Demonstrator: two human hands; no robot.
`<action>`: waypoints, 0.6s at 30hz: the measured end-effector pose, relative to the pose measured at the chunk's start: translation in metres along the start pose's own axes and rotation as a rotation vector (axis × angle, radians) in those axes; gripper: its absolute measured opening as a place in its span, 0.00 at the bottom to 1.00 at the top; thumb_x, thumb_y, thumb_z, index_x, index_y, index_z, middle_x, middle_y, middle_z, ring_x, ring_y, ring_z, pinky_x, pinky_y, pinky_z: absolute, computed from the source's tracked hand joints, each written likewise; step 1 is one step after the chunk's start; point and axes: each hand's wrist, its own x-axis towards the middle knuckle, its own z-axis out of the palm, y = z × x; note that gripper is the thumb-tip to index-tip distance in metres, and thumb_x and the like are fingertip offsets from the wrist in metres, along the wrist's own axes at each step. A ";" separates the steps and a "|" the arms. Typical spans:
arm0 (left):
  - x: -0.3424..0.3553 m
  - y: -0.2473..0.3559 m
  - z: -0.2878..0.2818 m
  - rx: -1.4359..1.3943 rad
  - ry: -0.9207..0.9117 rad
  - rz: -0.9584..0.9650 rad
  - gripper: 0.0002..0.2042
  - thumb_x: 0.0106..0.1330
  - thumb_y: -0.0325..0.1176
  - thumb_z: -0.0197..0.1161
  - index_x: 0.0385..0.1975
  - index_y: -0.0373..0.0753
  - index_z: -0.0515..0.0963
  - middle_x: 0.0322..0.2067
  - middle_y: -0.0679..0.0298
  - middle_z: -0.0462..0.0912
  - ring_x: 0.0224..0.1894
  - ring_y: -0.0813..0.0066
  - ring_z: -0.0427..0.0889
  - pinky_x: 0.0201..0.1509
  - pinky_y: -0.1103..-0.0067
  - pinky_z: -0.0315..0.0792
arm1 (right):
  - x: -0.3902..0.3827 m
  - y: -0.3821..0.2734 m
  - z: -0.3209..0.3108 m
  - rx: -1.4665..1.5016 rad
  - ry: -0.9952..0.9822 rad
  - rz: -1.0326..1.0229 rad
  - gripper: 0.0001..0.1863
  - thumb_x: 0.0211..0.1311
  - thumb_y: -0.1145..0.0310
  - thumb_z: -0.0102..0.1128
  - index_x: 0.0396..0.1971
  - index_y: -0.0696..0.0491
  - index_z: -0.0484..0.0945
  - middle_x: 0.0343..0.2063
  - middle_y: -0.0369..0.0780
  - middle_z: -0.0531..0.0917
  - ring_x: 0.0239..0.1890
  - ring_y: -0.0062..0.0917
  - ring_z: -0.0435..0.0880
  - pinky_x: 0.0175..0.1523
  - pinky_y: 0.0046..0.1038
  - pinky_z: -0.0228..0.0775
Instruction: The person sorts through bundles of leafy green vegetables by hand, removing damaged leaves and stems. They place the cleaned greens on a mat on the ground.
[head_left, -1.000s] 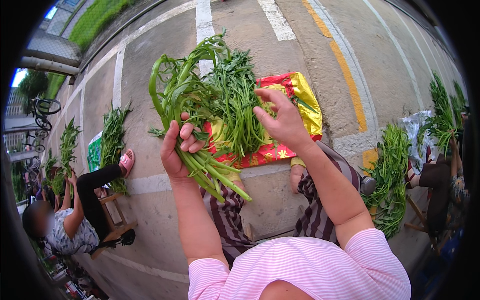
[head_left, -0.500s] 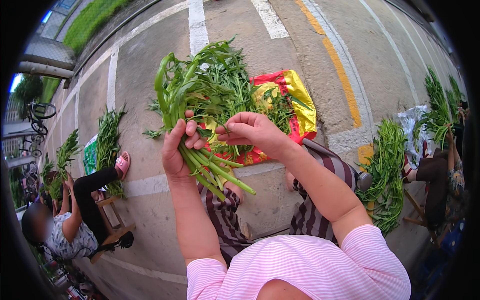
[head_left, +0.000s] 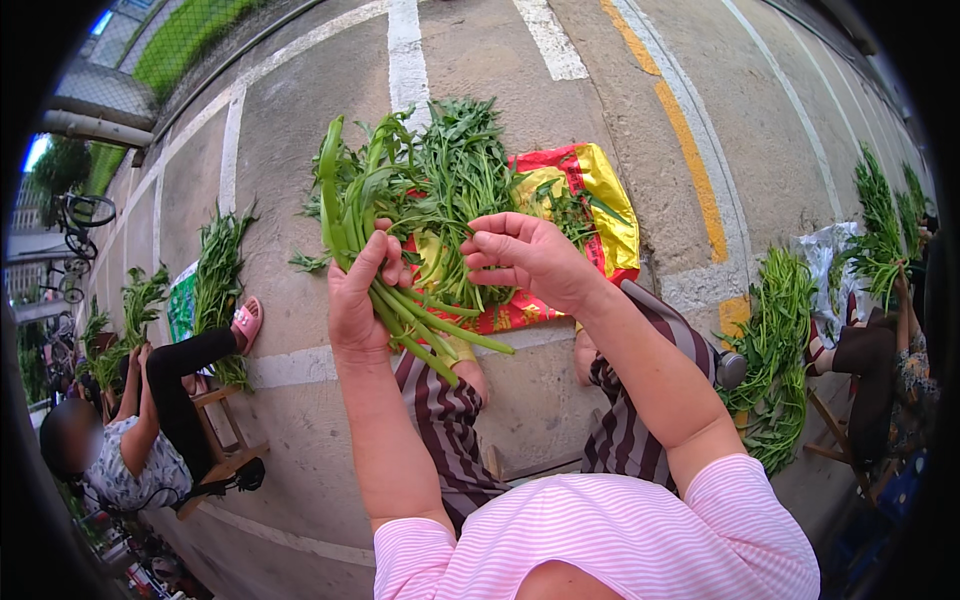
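left hand (head_left: 358,300) has a closed grip round the stalk ends of a bunch of leafy greens (head_left: 420,215), held up in the air over the lap, leaves fanning far and slightly left, cut stems pointing near-right. right hand (head_left: 525,258) sits just right of the bunch at stem level, fingers curled and pinched narrow on a stem or two, i think; view is too tight to tell if it actually has one. under and beyond the bunch lies a red and yellow sack (head_left: 585,215) on the pavement (head_left: 480,60) with more greens on it. risks: left grip is only round the lower stalks, so the top-heavy leaf end could splay and strands slide out onto the ground; if the right hand tugs one stem hard it may drag neighbours out or snap it. other piles of greens (head_left: 775,350) lie right, a seated person (head_left: 130,440) near left with another pile (head_left: 215,275), both well apart.
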 end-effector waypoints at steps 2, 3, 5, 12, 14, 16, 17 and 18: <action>0.000 0.001 -0.004 0.024 -0.004 -0.001 0.11 0.72 0.31 0.59 0.50 0.36 0.74 0.31 0.68 0.77 0.24 0.85 0.70 0.30 0.83 0.70 | 0.000 0.000 -0.002 -0.076 0.013 -0.006 0.16 0.67 0.66 0.63 0.51 0.58 0.76 0.41 0.39 0.84 0.40 0.20 0.85 0.50 0.27 0.81; 0.000 0.001 -0.004 0.011 -0.002 -0.002 0.11 0.72 0.31 0.59 0.50 0.36 0.74 0.31 0.68 0.77 0.24 0.85 0.71 0.30 0.83 0.71 | 0.001 0.000 -0.004 -0.119 0.024 -0.006 0.15 0.67 0.67 0.64 0.49 0.58 0.76 0.40 0.38 0.84 0.39 0.19 0.84 0.48 0.25 0.81; 0.002 0.000 -0.006 -0.017 0.002 -0.004 0.10 0.72 0.30 0.59 0.50 0.36 0.75 0.32 0.67 0.78 0.24 0.85 0.71 0.31 0.83 0.71 | 0.003 0.003 -0.007 -0.233 0.067 -0.054 0.13 0.66 0.67 0.65 0.46 0.58 0.79 0.37 0.37 0.85 0.36 0.17 0.84 0.45 0.23 0.81; 0.001 0.003 -0.008 0.049 0.043 0.021 0.09 0.71 0.29 0.59 0.47 0.36 0.77 0.34 0.66 0.81 0.25 0.84 0.73 0.31 0.82 0.72 | 0.007 0.007 -0.006 -0.614 0.270 -0.264 0.10 0.64 0.68 0.65 0.39 0.59 0.82 0.30 0.35 0.86 0.29 0.15 0.84 0.37 0.19 0.77; 0.000 0.003 -0.008 0.052 0.038 0.025 0.09 0.70 0.29 0.60 0.47 0.36 0.77 0.33 0.65 0.81 0.26 0.83 0.73 0.31 0.82 0.73 | 0.007 0.006 -0.007 -0.618 0.279 -0.288 0.10 0.64 0.67 0.65 0.38 0.59 0.82 0.29 0.35 0.86 0.29 0.16 0.84 0.37 0.20 0.77; 0.000 0.004 -0.006 0.075 0.045 0.025 0.09 0.70 0.29 0.60 0.47 0.36 0.77 0.33 0.65 0.81 0.25 0.83 0.74 0.31 0.82 0.73 | 0.007 0.004 -0.009 -0.604 0.274 -0.309 0.11 0.64 0.66 0.65 0.37 0.59 0.83 0.28 0.35 0.86 0.30 0.17 0.85 0.37 0.21 0.77; 0.000 0.004 -0.005 0.089 0.044 0.024 0.09 0.70 0.29 0.61 0.47 0.36 0.77 0.33 0.65 0.81 0.26 0.83 0.74 0.31 0.82 0.73 | 0.006 0.004 -0.010 -0.666 0.290 -0.324 0.11 0.64 0.66 0.65 0.37 0.59 0.83 0.28 0.36 0.86 0.30 0.17 0.85 0.37 0.22 0.78; 0.000 0.004 -0.005 0.104 0.045 0.024 0.09 0.70 0.29 0.61 0.47 0.36 0.77 0.33 0.65 0.81 0.26 0.83 0.74 0.31 0.82 0.73 | 0.006 0.003 -0.011 -0.727 0.304 -0.338 0.11 0.63 0.66 0.65 0.36 0.59 0.83 0.28 0.37 0.87 0.30 0.18 0.85 0.37 0.23 0.78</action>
